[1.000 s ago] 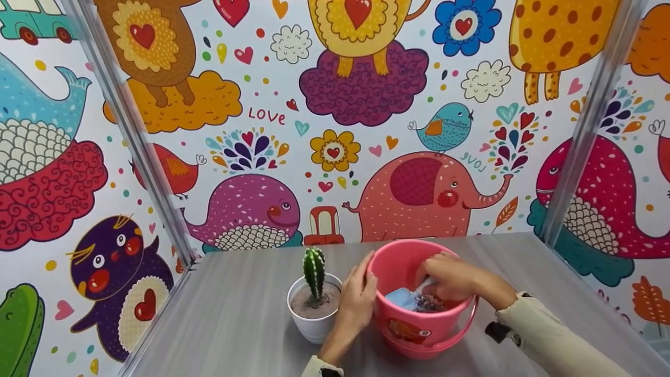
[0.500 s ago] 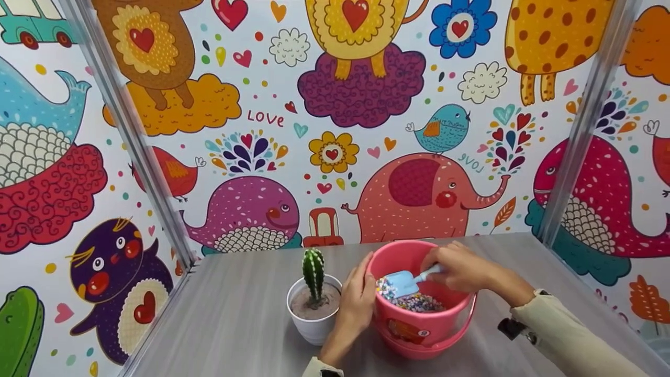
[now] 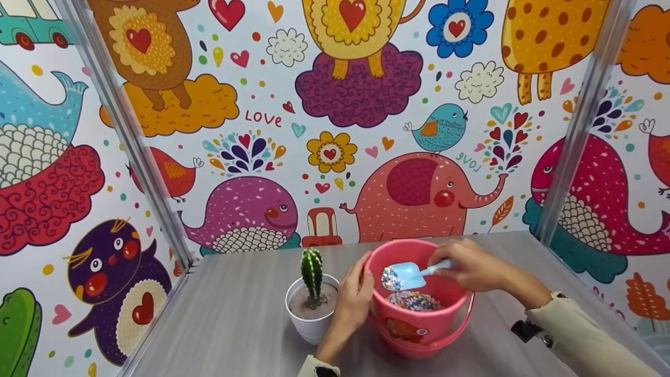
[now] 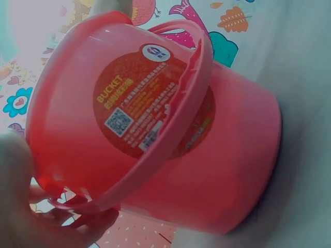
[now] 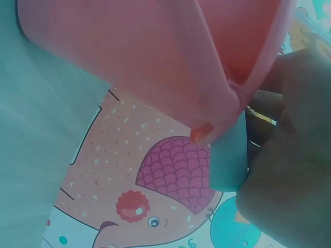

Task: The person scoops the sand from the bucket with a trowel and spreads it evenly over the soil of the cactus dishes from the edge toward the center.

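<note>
A pink bucket (image 3: 426, 324) stands on the table, small multicoloured beads (image 3: 416, 301) lying at its bottom. My left hand (image 3: 355, 296) holds the bucket's left side at the rim; the left wrist view shows its fingers (image 4: 95, 225) by the bucket handle (image 4: 170, 137). In my right hand (image 3: 471, 266) is a light blue toy shovel (image 3: 412, 276), gripped by its handle. The blade is over the bucket's mouth with beads on its tip. From the right wrist, the shovel's handle end (image 5: 228, 155) shows beside the rim, while the blade is hidden.
Just left of the bucket, beside my left forearm, a cactus (image 3: 312, 275) stands in a white pot (image 3: 309, 327). Behind the grey table (image 3: 235, 309) rises a wall (image 3: 282, 99) printed with cartoon animals. Metal posts (image 3: 576, 141) mark the corners.
My right hand has lifted the shovel from low inside the bucket up to the mouth, drawing slightly right, with beads on the blade. The left hand keeps its hold on the bucket.
</note>
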The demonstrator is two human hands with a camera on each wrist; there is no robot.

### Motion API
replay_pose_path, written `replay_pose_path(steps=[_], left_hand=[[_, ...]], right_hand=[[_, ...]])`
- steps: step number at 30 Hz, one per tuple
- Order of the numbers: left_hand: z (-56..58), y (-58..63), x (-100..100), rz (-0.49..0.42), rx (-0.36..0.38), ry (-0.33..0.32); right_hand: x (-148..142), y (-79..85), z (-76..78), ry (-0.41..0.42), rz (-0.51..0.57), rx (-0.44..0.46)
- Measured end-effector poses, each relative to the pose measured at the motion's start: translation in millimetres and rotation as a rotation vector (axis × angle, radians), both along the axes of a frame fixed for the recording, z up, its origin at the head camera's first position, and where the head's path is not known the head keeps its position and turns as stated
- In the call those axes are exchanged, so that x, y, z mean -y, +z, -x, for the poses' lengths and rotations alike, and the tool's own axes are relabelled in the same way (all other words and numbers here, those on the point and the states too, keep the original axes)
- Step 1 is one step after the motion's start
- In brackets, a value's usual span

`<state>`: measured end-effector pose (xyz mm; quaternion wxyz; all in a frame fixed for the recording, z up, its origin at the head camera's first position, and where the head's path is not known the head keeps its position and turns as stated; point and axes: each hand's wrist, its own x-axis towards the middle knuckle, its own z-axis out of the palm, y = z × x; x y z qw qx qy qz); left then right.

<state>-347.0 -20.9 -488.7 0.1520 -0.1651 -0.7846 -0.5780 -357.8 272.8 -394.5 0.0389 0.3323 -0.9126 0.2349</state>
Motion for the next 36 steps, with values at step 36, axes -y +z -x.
replay_pose_path(steps=[36], left_hand=[[-29.2,79.4,81,0.016,-0.41,0.154]], right_hand=[[16,13.7,1.2,0.017,0.009,-0.13]])
